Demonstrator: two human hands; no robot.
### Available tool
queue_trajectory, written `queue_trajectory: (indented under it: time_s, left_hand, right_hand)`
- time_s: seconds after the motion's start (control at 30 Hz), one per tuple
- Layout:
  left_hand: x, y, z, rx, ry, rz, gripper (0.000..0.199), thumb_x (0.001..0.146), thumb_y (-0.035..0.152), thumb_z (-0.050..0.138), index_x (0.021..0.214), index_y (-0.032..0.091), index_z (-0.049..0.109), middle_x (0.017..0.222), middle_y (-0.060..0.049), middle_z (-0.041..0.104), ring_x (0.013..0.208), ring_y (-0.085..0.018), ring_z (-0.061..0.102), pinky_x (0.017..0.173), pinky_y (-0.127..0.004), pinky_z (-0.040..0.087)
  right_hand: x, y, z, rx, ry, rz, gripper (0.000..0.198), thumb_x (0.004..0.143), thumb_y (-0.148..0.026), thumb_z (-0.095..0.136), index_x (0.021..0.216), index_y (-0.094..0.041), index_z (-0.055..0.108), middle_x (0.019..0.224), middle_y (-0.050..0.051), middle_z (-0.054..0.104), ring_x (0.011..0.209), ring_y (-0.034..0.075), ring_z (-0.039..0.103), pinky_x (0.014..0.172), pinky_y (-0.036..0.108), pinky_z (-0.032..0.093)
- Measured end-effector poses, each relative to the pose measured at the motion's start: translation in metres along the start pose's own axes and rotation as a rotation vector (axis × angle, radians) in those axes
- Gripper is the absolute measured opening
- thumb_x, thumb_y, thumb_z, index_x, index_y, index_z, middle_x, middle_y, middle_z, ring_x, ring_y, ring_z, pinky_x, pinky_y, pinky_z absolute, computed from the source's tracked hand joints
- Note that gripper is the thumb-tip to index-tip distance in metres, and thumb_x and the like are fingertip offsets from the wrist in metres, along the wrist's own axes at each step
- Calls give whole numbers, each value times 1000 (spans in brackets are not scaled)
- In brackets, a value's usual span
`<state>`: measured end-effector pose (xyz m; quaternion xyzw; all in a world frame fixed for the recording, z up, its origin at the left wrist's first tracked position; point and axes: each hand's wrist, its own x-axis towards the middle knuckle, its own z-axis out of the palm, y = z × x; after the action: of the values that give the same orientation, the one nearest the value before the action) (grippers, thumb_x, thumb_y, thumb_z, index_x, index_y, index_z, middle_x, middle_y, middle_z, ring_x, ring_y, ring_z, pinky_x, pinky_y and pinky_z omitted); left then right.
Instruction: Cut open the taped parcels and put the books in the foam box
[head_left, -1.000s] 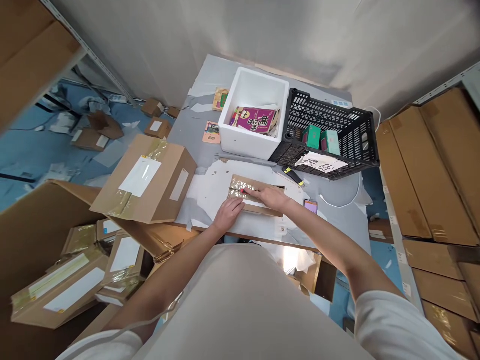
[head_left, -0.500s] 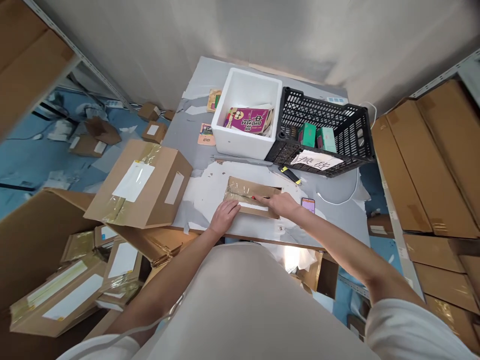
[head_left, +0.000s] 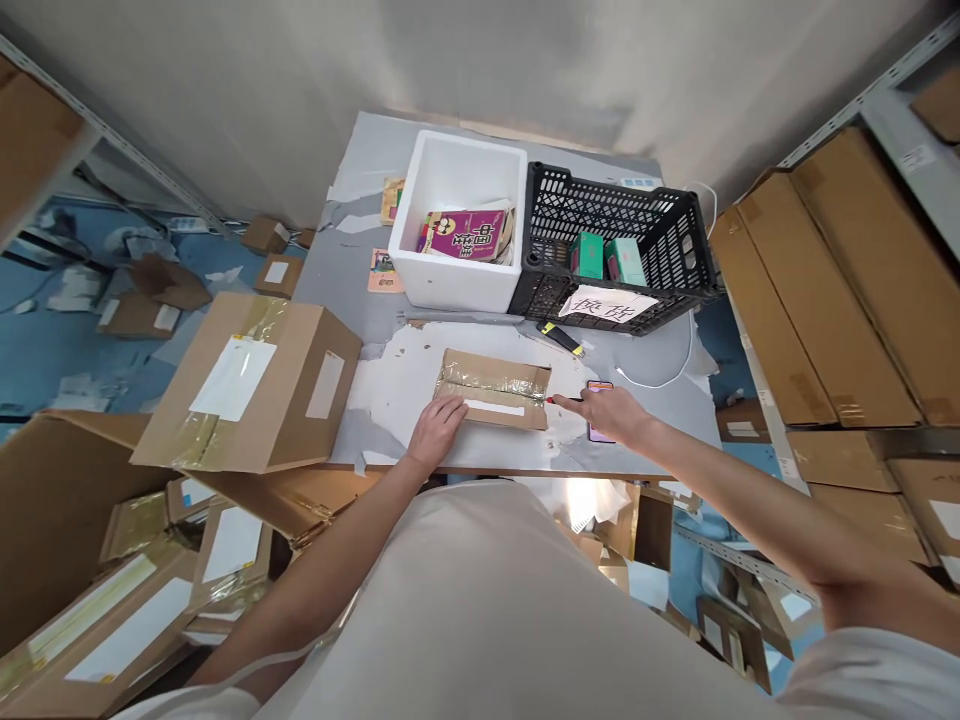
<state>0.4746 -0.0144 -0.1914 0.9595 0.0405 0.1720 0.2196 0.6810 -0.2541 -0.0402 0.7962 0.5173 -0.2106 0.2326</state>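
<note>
A small flat cardboard box [head_left: 491,378] lies on the worktable, with clear tape along its middle seam and a white label on top. My left hand [head_left: 437,428] grips its near left corner, fingers over the edge. Just off the box's right end, my right hand [head_left: 611,412] is closed around a slim tool [head_left: 553,400] with a red tip, its exact kind too small to make out. The tip is at the end of the taped seam. Under my right hand lies a phone [head_left: 600,434], partly covered. A black and yellow utility knife [head_left: 561,338] rests behind the box.
Behind stand a white foam box [head_left: 457,285] with booklets and a black plastic crate [head_left: 540,292] with small green boxes. A large taped carton [head_left: 300,380] is at the left, above an open carton of parcels. A white cable [head_left: 660,384] curves at right. Shelved cartons [head_left: 780,300] flank the right.
My right hand has drawn the red-tipped tool rightward along the seam, past the box's right end, and now partly covers the phone. My left hand stays on the box. The view has shifted slightly.
</note>
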Motion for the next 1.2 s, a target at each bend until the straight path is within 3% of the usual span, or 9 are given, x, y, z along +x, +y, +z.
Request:
queue_trajectory:
  time_s: [0.2,0.37,0.5,0.63,0.67,0.73,0.8,0.87,1.2]
  left_hand:
    - [2,0,0,20,1,43,29,91,20,40,109,19,62,114,-11,64,109,-23,54,96,-42,42]
    - [4,5,-5,80,-48,9,30,90,19,41,111,21,62,115,-11,63,110,-24,54,93,-42,41]
    - [7,20,-18,226,-158,-6,31,88,14,40,111,22,61,116,-10,63,105,-25,55,83,-40,41]
    - [19,27,-35,262,-323,44,29,87,24,44,111,19,59,104,-12,65,95,-26,57,80,-41,40]
    - [24,25,-38,242,-352,63,33,86,31,48,114,18,57,105,-13,64,97,-27,57,83,-42,39]
    - [39,19,-42,188,-377,108,61,76,52,58,126,16,50,121,-17,56,113,-32,49,95,-45,33]
    - [56,9,-42,160,-373,121,97,61,68,62,137,14,37,142,-21,36,131,-38,29,105,-49,22]
    - [70,0,-37,167,-384,79,117,52,76,61,142,11,26,150,-22,19,138,-41,12,108,-52,13]
    - [77,2,-31,167,-464,-102,120,51,74,62,146,17,18,152,-17,14,139,-38,9,107,-55,19]
  right_hand:
    - [-26,16,17,-60,-35,33,78,80,-1,41,143,-42,21,97,10,63,70,20,64,54,26,36]
    - [-51,16,43,153,127,242,68,87,-9,36,145,-39,18,99,7,64,74,20,63,54,26,36]
    - [-49,-15,54,438,204,396,54,95,-28,31,147,-27,17,102,8,67,82,22,63,61,27,39]
    - [-33,-55,51,550,186,442,52,95,-28,30,146,-22,23,101,9,68,84,22,63,65,27,39]
    - [-30,-63,49,554,172,458,52,95,-27,30,146,-22,23,99,9,68,83,22,63,65,27,39]
    - [-26,-74,45,537,130,501,52,94,-25,31,145,-21,22,94,9,68,81,22,63,65,28,39]
    - [-24,-82,41,505,98,539,53,94,-24,32,146,-21,20,91,10,67,79,23,64,65,29,40]
    - [-20,-89,36,475,76,570,55,93,-21,33,146,-21,17,90,10,66,78,24,65,65,30,41]
    - [-12,-93,3,445,-91,589,60,90,-14,36,145,-16,14,86,15,66,81,26,65,66,31,43]
